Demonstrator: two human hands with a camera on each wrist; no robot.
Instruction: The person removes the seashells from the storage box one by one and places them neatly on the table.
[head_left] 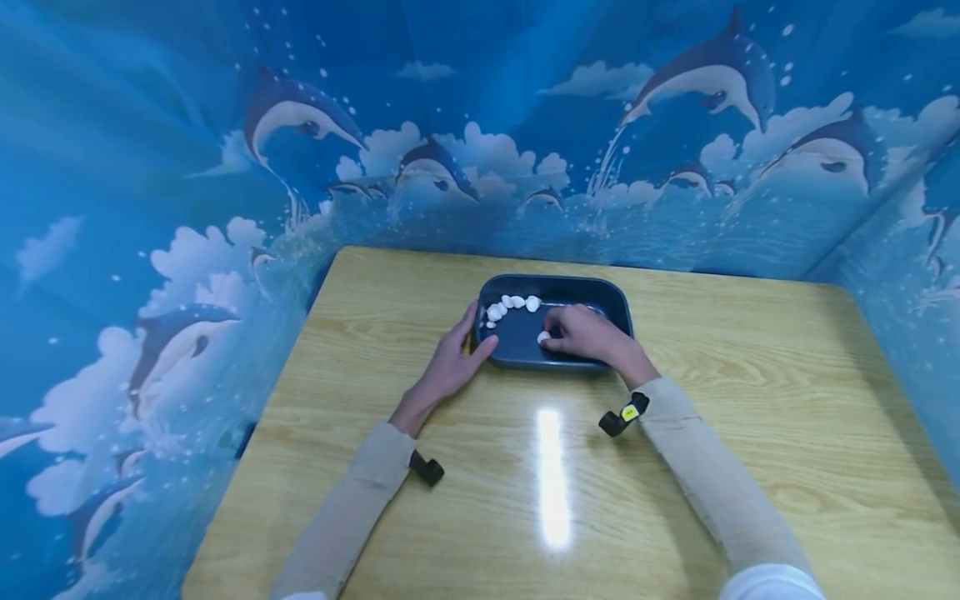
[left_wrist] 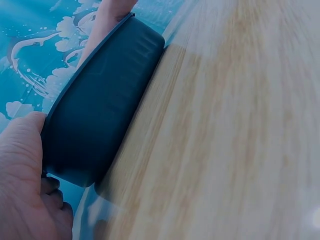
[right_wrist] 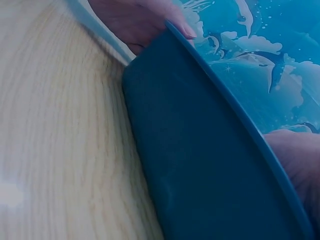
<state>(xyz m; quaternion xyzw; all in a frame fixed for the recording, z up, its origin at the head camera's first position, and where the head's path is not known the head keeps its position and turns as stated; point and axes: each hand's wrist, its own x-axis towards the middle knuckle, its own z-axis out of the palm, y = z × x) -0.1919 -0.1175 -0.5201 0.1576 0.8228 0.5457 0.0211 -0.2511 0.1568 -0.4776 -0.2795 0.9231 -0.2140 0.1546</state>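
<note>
A dark blue rectangular basin (head_left: 517,360) sits on the wooden table, with several white pebbles (head_left: 517,302) in a curved row along its far and left inner walls. My left hand (head_left: 452,360) holds the basin's left end, thumb at the near rim and fingers along the outer wall. In the left wrist view, that hand's fingers (left_wrist: 59,207) curl below the rim. My right hand (head_left: 588,333) reaches inside the basin and pinches one white pebble (head_left: 543,337) between thumb and fingers, low over the bottom. From the right wrist camera, the basin wall (right_wrist: 200,145) hides the fingertips.
The wooden table (head_left: 360,500) extends around the basin, with a bright light reflection in front of it. A blue dolphin-print backdrop (head_left: 480,208) stands behind the far edge and along both sides. Each wrist wears a small black camera (head_left: 427,468).
</note>
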